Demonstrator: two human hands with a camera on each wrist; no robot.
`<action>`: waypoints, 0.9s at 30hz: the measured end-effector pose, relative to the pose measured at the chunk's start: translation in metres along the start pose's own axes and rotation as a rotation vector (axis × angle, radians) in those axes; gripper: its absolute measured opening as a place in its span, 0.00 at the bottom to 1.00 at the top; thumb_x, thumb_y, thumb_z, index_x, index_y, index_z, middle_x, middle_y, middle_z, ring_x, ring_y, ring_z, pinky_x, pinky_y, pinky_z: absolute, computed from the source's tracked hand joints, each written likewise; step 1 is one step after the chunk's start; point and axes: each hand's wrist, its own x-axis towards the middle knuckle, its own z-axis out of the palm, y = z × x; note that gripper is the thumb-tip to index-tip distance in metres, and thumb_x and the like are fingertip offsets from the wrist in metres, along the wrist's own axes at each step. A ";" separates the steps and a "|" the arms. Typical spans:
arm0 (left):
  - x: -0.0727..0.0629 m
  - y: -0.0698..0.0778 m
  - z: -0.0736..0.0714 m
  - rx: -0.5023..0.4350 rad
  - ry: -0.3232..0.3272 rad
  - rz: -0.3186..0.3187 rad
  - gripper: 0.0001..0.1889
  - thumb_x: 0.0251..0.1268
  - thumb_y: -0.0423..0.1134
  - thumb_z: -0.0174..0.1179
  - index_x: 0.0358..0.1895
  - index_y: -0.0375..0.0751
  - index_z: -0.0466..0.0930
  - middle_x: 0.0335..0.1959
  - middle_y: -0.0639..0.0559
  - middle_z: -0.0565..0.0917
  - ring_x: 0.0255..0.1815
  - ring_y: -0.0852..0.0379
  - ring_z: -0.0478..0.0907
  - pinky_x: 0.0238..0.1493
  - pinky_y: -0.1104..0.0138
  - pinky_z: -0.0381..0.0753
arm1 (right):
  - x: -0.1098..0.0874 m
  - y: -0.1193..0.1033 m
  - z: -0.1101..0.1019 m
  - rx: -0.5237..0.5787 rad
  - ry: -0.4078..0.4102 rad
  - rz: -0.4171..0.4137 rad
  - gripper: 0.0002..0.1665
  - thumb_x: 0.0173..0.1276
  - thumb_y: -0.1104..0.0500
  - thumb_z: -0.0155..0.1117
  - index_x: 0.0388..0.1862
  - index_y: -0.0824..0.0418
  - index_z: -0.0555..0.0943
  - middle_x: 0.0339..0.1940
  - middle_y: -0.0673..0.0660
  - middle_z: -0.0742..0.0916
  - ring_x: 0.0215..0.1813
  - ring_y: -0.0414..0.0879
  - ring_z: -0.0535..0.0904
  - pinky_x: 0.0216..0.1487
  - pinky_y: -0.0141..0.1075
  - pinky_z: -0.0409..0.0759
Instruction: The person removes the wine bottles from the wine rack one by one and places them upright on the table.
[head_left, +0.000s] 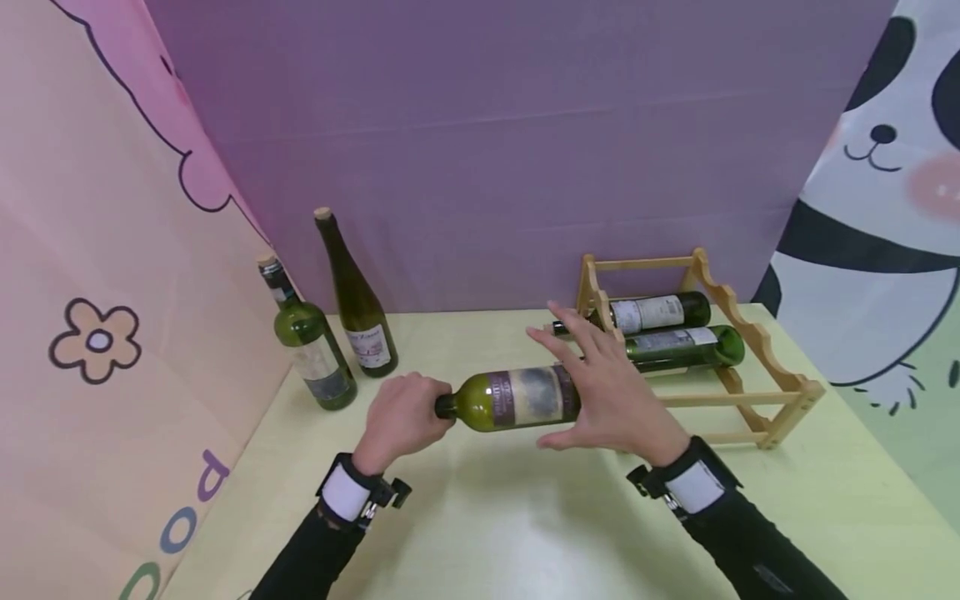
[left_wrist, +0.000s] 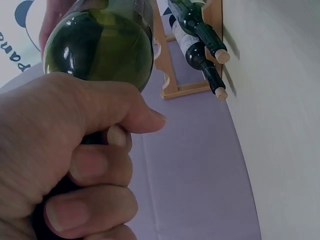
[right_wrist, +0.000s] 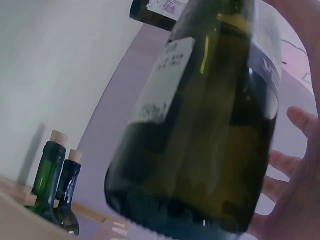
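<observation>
My left hand point(head_left: 405, 414) grips a green wine bottle point(head_left: 474, 404) by its neck and holds it sideways above the table. In the left wrist view, the curled fingers point(left_wrist: 97, 165) wrap the neck below the bottle's rounded shoulder point(left_wrist: 100, 47). Around the base end, my right hand point(head_left: 618, 392) is spread wide, thumb below and fingers above. The right wrist view shows that base point(right_wrist: 175, 210) large, with the fingers point(right_wrist: 285, 165) extended alongside it. A dark and pale label point(head_left: 536, 394) faces up; part of the base is hidden behind the right hand in the head view.
A wooden wine rack point(head_left: 787, 392) stands at the right, holding a dark bottle point(head_left: 660, 312) and a green bottle point(head_left: 686, 348) on their sides. Two corked bottles, one shorter point(head_left: 315, 354) and one taller point(head_left: 363, 312), stand upright at the back left of the table point(head_left: 480, 517), near the purple backdrop point(head_left: 480, 167).
</observation>
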 end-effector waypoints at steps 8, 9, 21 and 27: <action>-0.002 0.005 -0.005 0.001 0.010 0.014 0.19 0.54 0.36 0.71 0.16 0.53 0.69 0.11 0.63 0.63 0.14 0.65 0.59 0.19 0.70 0.55 | 0.007 -0.004 0.008 -0.111 -0.070 0.013 0.80 0.30 0.12 0.72 0.83 0.35 0.53 0.86 0.53 0.56 0.81 0.59 0.63 0.72 0.73 0.58; -0.002 0.006 -0.005 0.003 0.012 0.015 0.19 0.54 0.36 0.70 0.16 0.53 0.69 0.11 0.63 0.63 0.14 0.65 0.58 0.19 0.71 0.55 | 0.007 -0.005 0.008 -0.123 -0.080 0.019 0.80 0.30 0.12 0.72 0.83 0.34 0.52 0.86 0.53 0.57 0.80 0.59 0.63 0.72 0.75 0.58; -0.005 0.012 -0.011 0.043 0.048 0.031 0.18 0.55 0.35 0.70 0.16 0.52 0.70 0.12 0.62 0.62 0.14 0.64 0.58 0.19 0.71 0.54 | 0.009 -0.005 0.017 -0.163 -0.120 0.009 0.67 0.32 0.33 0.86 0.75 0.45 0.69 0.58 0.56 0.86 0.53 0.56 0.85 0.46 0.51 0.86; -0.006 0.009 -0.008 0.015 0.016 0.021 0.17 0.55 0.36 0.71 0.17 0.52 0.72 0.11 0.63 0.65 0.14 0.64 0.60 0.19 0.71 0.55 | 0.006 -0.003 0.025 -0.180 -0.075 -0.042 0.52 0.28 0.35 0.85 0.57 0.48 0.79 0.41 0.51 0.88 0.36 0.48 0.85 0.34 0.42 0.82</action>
